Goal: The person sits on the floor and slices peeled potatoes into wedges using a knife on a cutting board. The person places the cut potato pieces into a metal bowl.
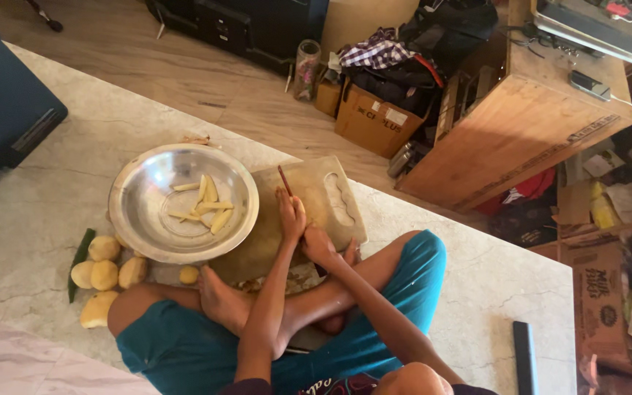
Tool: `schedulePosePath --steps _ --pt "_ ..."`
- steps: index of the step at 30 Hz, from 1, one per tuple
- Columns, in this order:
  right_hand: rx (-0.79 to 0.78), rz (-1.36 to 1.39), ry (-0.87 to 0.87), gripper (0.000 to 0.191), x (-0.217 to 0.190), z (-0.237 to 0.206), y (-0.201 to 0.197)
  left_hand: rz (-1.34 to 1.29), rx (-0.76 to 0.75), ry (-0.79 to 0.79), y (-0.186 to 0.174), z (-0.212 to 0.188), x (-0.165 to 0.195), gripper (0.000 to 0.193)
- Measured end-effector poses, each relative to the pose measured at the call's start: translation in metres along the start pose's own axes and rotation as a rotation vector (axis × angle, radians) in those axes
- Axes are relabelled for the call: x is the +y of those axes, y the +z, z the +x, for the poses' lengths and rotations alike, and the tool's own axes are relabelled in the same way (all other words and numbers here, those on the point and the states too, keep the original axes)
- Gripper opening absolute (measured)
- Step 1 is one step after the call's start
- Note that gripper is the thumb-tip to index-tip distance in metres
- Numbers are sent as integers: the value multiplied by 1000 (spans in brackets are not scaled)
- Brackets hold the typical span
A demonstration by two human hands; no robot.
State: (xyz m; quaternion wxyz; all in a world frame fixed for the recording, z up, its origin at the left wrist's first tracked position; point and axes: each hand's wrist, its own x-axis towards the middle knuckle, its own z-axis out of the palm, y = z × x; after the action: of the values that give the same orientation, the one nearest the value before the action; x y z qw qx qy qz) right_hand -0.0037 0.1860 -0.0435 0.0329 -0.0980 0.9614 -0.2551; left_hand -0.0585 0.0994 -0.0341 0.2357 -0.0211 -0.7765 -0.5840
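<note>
Marble floor (45,212), pale and veined, seen from the head camera; cross-legged on it in teal trousers, with a wooden cutting board (309,201) as landmark directly ahead of the knees. Overlapping the board's left edge: a steel bowl (134,219) holding a few pale potato strips (205,205). Left of the board and below the bowl: a cluster of peeled potatoes (105,272) beside a green leaf (79,262). Beyond the board, across the wooden floor: a cardboard box (371,121), a dark bag with checked cloth (396,62), a wooden cabinet (521,128). On the board, near its middle: left hand (292,217) curled over a piece of potato (300,206), grip closed round it and pressing down, most of the piece hidden under the fingers. Just beside it, toward the board's near edge: right hand (319,245) closed round a handle, presumably of the knife (285,181) whose thin dark blade points up past the left fingertips; the join between hand and blade not visible. Handling, as a judgement: peeled potato firm and fairly dense, yet wet and slick on the cut faces, likely to slide or roll; best held flat side down, fingertips tucked back on top, well clear of the edge.
</note>
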Motion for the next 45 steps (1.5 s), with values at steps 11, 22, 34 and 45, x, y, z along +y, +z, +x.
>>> schedulePosePath --steps 11,22,34,45 --pt "-2 5 -104 15 -8 1 0 -41 19 -71 -7 0 -6 69" --pt "-13 -20 -68 17 -17 -4 -4 -107 7 -71 -13 -6 -11 65" --pt "-146 -30 13 27 -26 4 -8 -164 20 -112 -19 -6 -12 64" --pt "-111 8 -25 25 -21 4 -16 -138 30 -124 -10 -8 -7 64"
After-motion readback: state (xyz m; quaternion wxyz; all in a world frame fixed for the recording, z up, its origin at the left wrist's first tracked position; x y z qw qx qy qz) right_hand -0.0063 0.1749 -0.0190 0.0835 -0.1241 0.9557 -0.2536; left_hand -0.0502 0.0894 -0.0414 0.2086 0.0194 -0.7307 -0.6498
